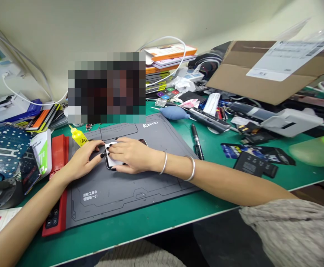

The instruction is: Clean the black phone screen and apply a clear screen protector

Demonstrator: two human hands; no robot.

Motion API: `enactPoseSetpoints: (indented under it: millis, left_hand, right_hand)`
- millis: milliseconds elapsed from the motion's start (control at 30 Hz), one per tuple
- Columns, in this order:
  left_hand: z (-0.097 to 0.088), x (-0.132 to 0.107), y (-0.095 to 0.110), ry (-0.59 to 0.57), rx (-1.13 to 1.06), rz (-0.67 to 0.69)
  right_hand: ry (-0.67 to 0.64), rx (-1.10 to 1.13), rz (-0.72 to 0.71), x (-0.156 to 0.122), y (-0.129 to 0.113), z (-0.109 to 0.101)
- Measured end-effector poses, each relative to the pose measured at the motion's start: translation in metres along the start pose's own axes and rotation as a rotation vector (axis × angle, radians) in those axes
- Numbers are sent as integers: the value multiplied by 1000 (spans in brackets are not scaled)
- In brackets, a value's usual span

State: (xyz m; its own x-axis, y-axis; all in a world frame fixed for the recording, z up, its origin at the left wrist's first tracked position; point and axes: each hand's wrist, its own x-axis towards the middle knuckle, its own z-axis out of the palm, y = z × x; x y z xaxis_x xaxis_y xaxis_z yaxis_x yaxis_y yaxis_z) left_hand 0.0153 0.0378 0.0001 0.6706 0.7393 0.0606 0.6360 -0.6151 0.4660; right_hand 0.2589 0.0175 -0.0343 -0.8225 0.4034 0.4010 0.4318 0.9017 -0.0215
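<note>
A smartphone (143, 141) with a dark screen lies on the grey work mat (109, 200), largely covered by my hands. My right hand (132, 154) rests across it, fingers pressed together on a small white cloth-like piece (114, 160). I cannot make out exactly what material this white piece is. At the phone's left end, my left hand (85, 157) has its thumb and fingers curved against the edge, steadying it. Just beyond the left hand, a yellow dropper bottle (78, 136) stands tilted near the mat's left border.
A red case-like holder (56, 185) borders the mat on the left. To the right are a black pen (197, 142), a blue air blower (174, 113) and black flat parts (251, 163). An opened cardboard box (234, 74) stands behind. The backmost middle is pixelated.
</note>
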Motion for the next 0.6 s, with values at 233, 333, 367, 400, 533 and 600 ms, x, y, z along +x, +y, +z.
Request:
enactPoseSetpoints:
  millis: [233,333,367,400,533,600]
  left_hand:
    - [1,-1,-2,-17,-13,-17]
    - [3,-2,-5,-9,-6,-5]
    - [3,-2,-5,-9,-6,1]
    - [3,-2,-5,-9,-7,6]
    - [2,-3,-4,-15,-5,0]
    - [2,-3,-3,-9,-5,-3]
  right_hand:
    - [-17,107,-124,-2,-1,-6]
    - [-6,57,-95,-2,-1,-2]
    - [3,38,-64,-2,-1,-1]
    - [10,25,-32,-3,0,0]
    - [0,64,-32,-4,1,-2]
    - [-25,102,-98,-3,-1,-5]
